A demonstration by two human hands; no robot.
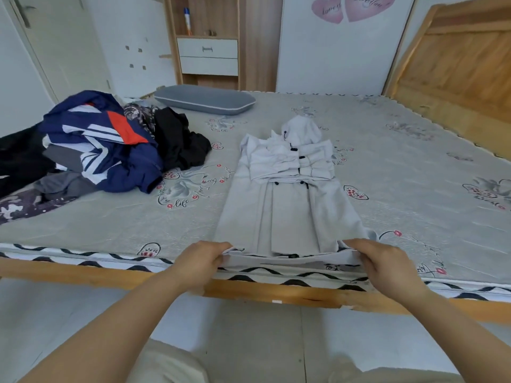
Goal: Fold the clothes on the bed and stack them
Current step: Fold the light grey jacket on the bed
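Observation:
A long pale grey hooded garment (290, 205) with black buttons lies flat down the middle of the bed (110, 225), sleeves folded across its chest and hood at the far end. My left hand (201, 262) pinches the left corner of its hem at the bed's near edge. My right hand (384, 265) pinches the right corner, and the hem is lifted slightly off the mattress between them. A heap of unfolded clothes, topped by a navy, white and orange jacket (102, 145) with black garments (179, 142) beside it, sits at the left.
A grey pillow (204, 100) lies at the far side of the bed. A wooden headboard (453, 62) stands at the right, and a shelf unit with drawers (207, 51) is against the far wall. The bed's wooden frame (276, 294) runs just below my hands.

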